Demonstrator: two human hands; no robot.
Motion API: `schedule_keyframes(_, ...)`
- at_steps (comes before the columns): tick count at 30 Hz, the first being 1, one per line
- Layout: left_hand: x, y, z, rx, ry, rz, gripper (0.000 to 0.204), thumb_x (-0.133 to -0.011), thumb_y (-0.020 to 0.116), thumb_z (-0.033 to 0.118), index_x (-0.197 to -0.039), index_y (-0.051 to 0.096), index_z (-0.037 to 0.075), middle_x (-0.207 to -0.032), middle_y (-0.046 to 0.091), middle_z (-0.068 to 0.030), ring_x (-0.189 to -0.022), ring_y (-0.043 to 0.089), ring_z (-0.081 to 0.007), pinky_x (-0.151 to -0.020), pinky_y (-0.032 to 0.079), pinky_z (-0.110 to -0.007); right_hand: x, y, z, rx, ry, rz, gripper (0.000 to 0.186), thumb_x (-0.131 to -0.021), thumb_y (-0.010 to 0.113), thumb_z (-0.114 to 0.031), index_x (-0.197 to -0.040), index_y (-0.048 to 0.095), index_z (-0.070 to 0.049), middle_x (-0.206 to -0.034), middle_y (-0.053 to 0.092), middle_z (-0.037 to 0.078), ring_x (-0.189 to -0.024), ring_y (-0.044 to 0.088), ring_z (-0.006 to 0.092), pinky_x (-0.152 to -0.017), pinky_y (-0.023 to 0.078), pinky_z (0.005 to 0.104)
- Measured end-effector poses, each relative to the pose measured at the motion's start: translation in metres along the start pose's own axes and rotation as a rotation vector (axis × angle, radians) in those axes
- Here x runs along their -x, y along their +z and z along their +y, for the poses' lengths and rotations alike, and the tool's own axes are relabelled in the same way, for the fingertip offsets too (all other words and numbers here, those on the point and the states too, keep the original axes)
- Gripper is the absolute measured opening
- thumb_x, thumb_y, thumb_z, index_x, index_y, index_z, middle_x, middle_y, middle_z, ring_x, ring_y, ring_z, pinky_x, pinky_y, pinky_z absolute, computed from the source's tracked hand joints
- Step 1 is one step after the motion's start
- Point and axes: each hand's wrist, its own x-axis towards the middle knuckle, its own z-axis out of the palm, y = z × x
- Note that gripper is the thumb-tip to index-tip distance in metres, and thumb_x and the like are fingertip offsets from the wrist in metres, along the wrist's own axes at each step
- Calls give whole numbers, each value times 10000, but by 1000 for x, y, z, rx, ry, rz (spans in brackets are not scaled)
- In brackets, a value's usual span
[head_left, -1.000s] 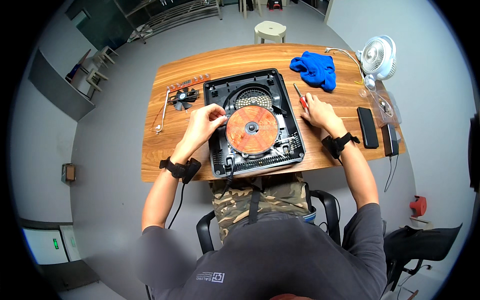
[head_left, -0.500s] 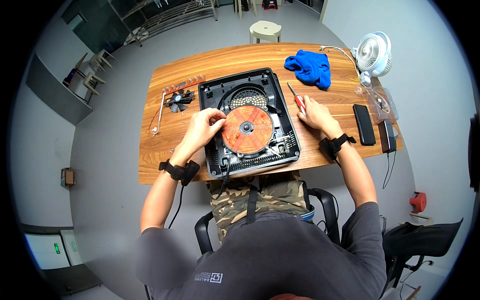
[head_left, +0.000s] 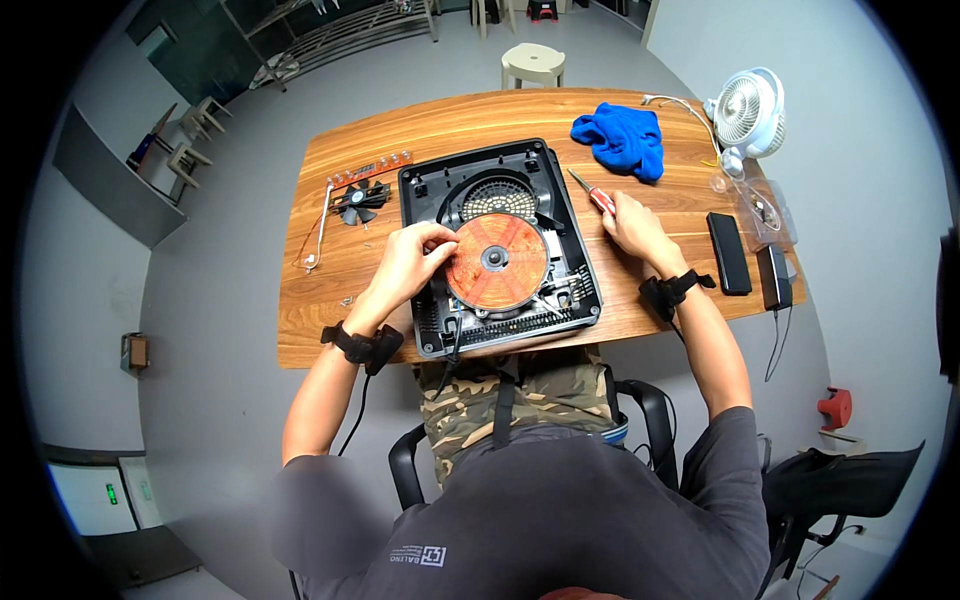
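An opened black appliance housing [head_left: 421, 318] lies on the table in front of me. A round copper coil [head_left: 510, 280] with a dark hub sits in its nearer half. My left hand [head_left: 412, 258] reaches in from the left, its thumb and fingers closed on the coil's left edge. To the right of the housing, my right hand [head_left: 638, 228] is wrapped round a screwdriver [head_left: 601, 200] with a red handle. The screwdriver's metal shaft points away and to the left, over the table. A round vent grille [head_left: 498, 196] shows in the housing beyond the coil.
Left of the housing are a small black fan [head_left: 360, 202], a reddish circuit board [head_left: 370, 171] and loose wires. A blue cloth [head_left: 622, 140] lies at the back. On the right are a white desk fan [head_left: 748, 110], a black phone-like slab [head_left: 729, 254] and a clear container [head_left: 770, 205].
The screwdriver has swung slightly, its tip now further left. My left hand stays at the coil's edge. The whole view has shifted a little.
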Motion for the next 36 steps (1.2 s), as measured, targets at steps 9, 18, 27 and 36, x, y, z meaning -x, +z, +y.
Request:
schedule_keyframes(9,-6,2,-4,304,-118,70,182,-970,696,99,-1111,741,-6,-949,762,-57,-866,697,-96,-782,567,-260,8,-70,-51,-587,-400,110,334,-921,710,-156,-1221,663,-15,-1020,700,120,-915,663,193,-833,527,326)
schedule_keyframes(18,0,3,-4,527,-90,103,177,-968,706,94,-1122,745,16,-989,754,-37,-894,688,-81,-786,565,-245,20,-79,-101,-440,-646,10,322,-867,753,-207,-1171,714,-107,-979,684,102,-897,675,307,-773,542,393)
schedule_keyframes(27,2,5,-14,515,-51,92,172,-964,694,49,-1121,739,-6,-994,753,-65,-906,708,-109,-814,583,-258,21,-77,-106,-427,-645,0,335,-862,774,-150,-1181,706,-71,-1018,693,111,-882,687,276,-764,543,368)
schedule_keyframes(36,2,9,-12,526,-47,104,154,-953,705,37,-1092,738,-21,-982,751,-71,-907,710,-115,-819,585,-263,21,-74,-104,-404,-636,-24,347,-860,775,-145,-1190,699,-69,-1035,698,109,-909,691,278,-783,546,371)
